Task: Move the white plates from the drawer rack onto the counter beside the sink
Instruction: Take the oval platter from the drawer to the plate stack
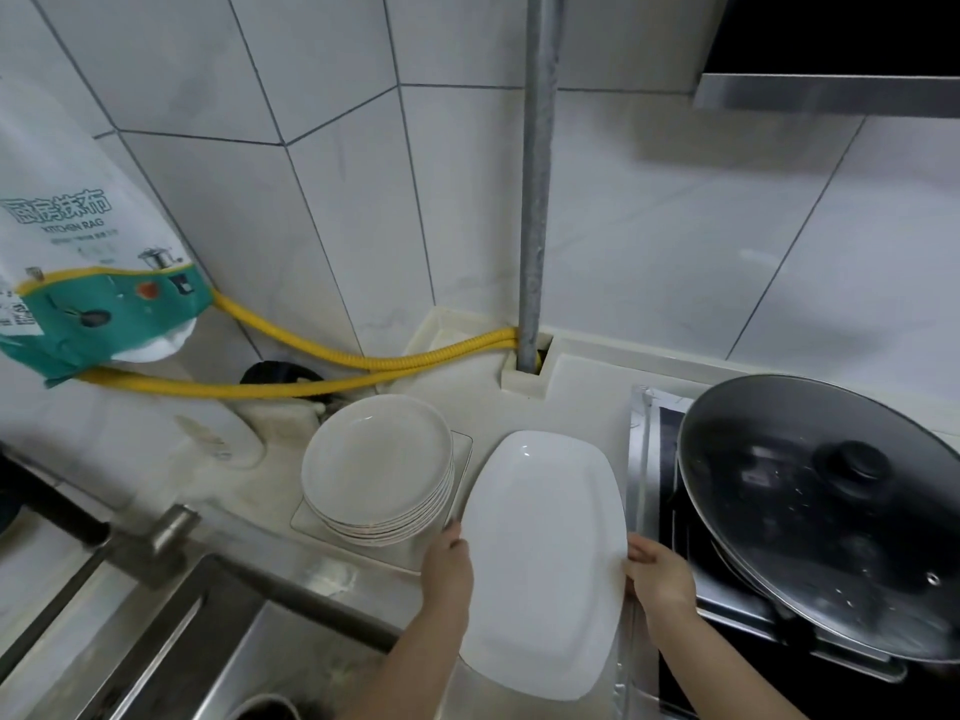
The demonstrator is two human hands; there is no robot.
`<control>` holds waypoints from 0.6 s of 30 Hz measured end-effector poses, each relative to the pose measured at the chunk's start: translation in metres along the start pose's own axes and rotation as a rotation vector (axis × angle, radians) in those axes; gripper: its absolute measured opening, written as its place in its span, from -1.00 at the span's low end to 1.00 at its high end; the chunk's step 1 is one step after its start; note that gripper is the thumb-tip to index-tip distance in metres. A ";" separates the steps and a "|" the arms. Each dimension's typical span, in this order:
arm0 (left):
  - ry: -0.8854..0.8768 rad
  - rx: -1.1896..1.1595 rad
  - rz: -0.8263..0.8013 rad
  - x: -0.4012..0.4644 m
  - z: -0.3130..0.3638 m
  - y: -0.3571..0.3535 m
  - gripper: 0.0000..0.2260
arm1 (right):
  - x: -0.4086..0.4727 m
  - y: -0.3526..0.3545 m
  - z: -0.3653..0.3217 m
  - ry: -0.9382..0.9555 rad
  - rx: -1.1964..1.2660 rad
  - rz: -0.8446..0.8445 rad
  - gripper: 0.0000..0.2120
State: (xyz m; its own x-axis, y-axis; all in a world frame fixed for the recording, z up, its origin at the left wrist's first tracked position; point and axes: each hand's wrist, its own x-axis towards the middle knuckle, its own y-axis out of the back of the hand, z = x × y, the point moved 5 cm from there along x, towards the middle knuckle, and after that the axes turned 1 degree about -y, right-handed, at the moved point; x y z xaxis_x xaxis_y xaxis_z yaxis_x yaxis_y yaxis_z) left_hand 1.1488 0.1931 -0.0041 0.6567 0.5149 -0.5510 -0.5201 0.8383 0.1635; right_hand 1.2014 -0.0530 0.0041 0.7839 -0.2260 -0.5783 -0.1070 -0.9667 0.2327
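1. On the counter between the sink and the stove, as seen from the head view, a large rectangular white platter is held over the narrow free strip by both hands.
2. The left hand is closed on the platter's left edge and the right hand on its right edge; the fingers underneath are hidden, so their exact hold cannot be told.
3. A stack of round white plates is already set on the counter, just beside the platter's left rim.
4. A knock against that stack is judged the main risk if the platter is lowered too far left; chipping or a shifted stack could follow.
5. On the right, a glass-lidded pan sits near; contact is possible if the platter drifts that way.
6. The platter's near end appears to overhang the counter's front, so tipping is judged possible if it is released without being pushed back.
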 end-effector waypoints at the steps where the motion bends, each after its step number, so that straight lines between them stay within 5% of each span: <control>1: -0.002 -0.004 0.001 0.001 0.000 0.000 -0.62 | 0.000 0.000 -0.001 0.010 -0.034 0.008 -0.57; 10: -0.001 0.042 -0.058 -0.005 0.005 -0.004 -0.63 | -0.008 -0.011 -0.011 0.080 -0.370 -0.148 -0.50; 18: -0.158 0.460 -0.042 -0.030 0.012 0.002 -0.62 | -0.037 -0.013 -0.013 0.241 -0.942 -0.263 -0.53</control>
State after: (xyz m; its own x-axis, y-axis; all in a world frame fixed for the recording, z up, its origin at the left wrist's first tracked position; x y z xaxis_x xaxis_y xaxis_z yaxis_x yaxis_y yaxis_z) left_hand 1.1347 0.1811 0.0227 0.7652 0.4697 -0.4403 -0.2193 0.8331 0.5077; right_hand 1.1822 -0.0307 0.0329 0.8268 0.1120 -0.5512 0.5329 -0.4698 0.7038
